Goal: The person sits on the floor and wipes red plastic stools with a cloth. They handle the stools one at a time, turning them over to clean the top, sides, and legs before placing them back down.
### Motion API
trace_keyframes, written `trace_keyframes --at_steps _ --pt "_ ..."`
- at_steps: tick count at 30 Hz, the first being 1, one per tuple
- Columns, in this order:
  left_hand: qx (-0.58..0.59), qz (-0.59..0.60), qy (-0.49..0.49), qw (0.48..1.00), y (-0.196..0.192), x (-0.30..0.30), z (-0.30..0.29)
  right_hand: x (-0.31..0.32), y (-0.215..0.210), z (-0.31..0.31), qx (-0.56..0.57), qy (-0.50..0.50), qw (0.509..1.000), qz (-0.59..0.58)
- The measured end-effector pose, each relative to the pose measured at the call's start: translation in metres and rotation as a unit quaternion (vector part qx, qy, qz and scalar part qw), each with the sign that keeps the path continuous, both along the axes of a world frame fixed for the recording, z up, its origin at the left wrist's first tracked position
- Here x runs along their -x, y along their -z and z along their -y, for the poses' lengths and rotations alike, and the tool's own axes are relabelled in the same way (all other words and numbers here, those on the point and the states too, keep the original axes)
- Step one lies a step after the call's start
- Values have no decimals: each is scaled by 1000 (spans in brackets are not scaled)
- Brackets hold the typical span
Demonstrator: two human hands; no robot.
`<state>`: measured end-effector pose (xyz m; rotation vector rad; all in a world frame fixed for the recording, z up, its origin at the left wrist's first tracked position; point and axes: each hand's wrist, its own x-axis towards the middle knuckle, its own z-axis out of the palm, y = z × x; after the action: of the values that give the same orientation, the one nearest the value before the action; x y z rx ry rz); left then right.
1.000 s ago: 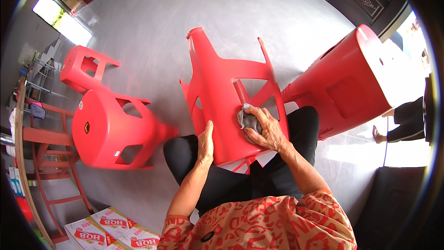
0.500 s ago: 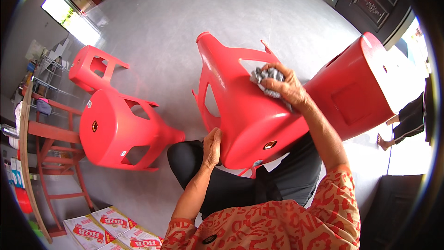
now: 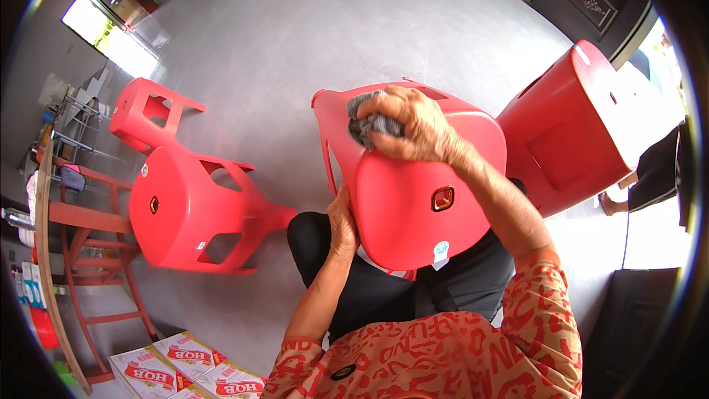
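Observation:
A red plastic stool [image 3: 413, 210] lies tilted across my lap, its rounded seat turned toward me and showing a small square hole. My right hand [image 3: 421, 124] is closed around a crumpled grey cloth [image 3: 373, 120]. It presses the cloth on the stool's side, close to the far edge of the seat. My left hand [image 3: 343, 225] grips the stool's left side by the seat rim; part of its fingers is hidden behind the stool.
Left of me lie a red stool [image 3: 166, 210] and a smaller one [image 3: 136, 114]. A large stack of red stools [image 3: 565, 129] lies at the right. Wooden chair [image 3: 92, 218] and table stand far left, cartons [image 3: 151, 373] below. A person's leg [image 3: 653, 185] shows beyond the stack.
The stool has turned so its seat faces me more fully. My right hand with the cloth has moved left across its side. My left hand still holds on.

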<state>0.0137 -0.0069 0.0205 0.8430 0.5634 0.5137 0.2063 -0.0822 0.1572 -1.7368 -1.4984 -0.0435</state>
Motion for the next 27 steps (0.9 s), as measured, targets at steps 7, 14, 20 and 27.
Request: trace_keyframes --at_steps 7,14,20,27 --pt "-34 -87 -31 995 -18 -5 7 24 17 3 -41 70 981 177" --pt "-89 -113 -14 989 -18 -13 -1 2 46 36 -95 324 928 156" --pt "-65 -97 -24 993 -7 -20 -7 7 57 23 -121 346 915 170" --pt "-182 -87 -59 978 -8 -24 -10 87 74 27 -66 74 983 154"
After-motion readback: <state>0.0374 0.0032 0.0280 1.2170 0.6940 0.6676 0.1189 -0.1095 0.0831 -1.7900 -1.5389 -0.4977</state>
